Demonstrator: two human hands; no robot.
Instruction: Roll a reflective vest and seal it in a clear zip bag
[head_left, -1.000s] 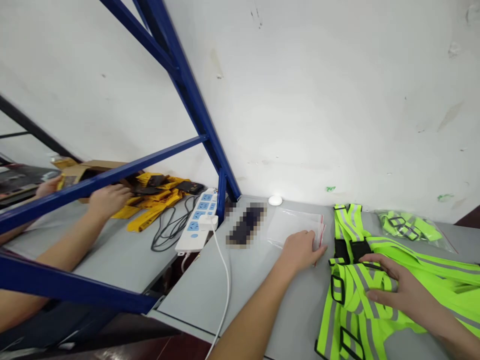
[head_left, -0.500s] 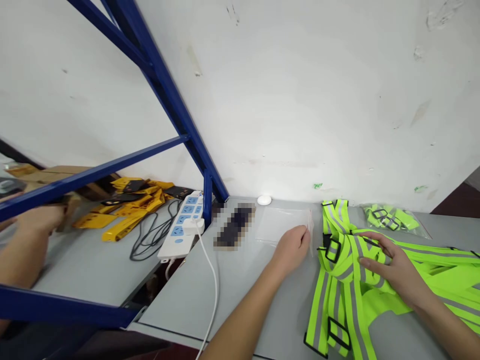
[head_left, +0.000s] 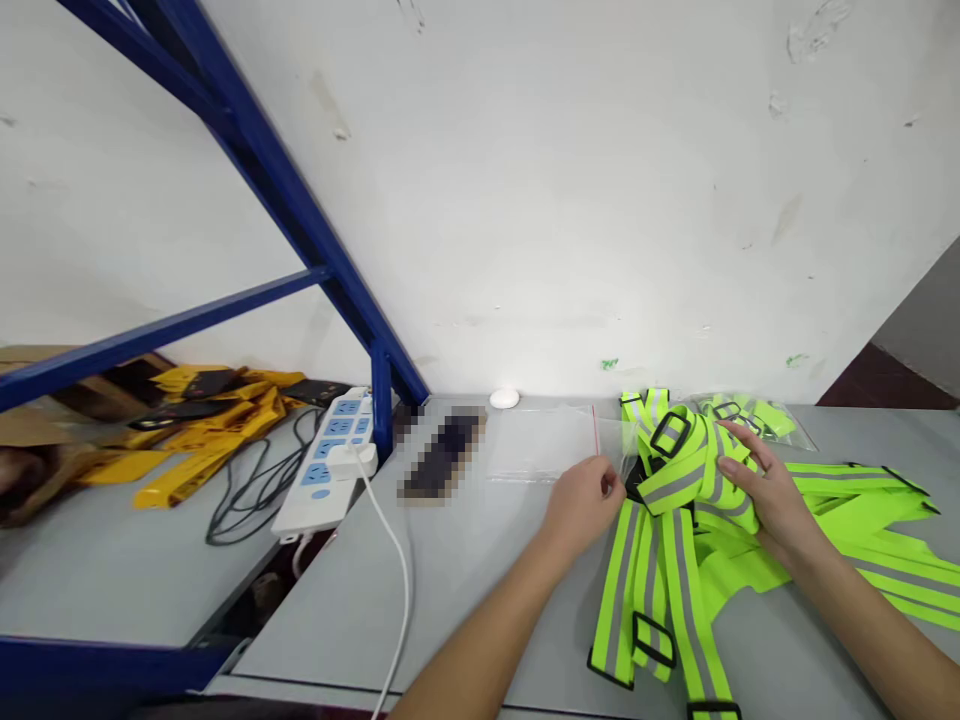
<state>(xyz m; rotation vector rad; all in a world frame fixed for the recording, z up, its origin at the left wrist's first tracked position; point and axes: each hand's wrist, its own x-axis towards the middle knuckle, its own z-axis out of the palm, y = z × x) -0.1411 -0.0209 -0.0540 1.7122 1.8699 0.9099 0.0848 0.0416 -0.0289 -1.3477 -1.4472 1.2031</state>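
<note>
Right hand [head_left: 765,495] rests on a bunched fold of the reflective vest [head_left: 679,500], its fingers spread and curved over the neon-yellow fabric, pressing it rather than closing round it. Left hand [head_left: 581,500] sits just to the left of the vest, fingers drawn together in a pinch at the right-hand corner of a clear plastic bag [head_left: 544,445]; whether the corner is truly clamped between them cannot be told.

Taking the vest as landmark: it lies on the grey tabletop [head_left: 465,590], its grey-striped straps running with their long axis from the wall down toward the person, black buckles at the near ends, while further bands trail off sideways to the right. The bag lies flat immediately left of the vest, its red-edged mouth turned toward the vest. Left of the bag sits a dark, blurred-out object [head_left: 442,455], and behind it by the wall a small white puck [head_left: 504,398]. Behind the vest, against the wall, lies a second bag holding another folded vest [head_left: 757,415]. Far left of the vest, past a blue rack post [head_left: 381,410], a white power strip [head_left: 326,465] lies beside yellow items [head_left: 202,415].
</note>
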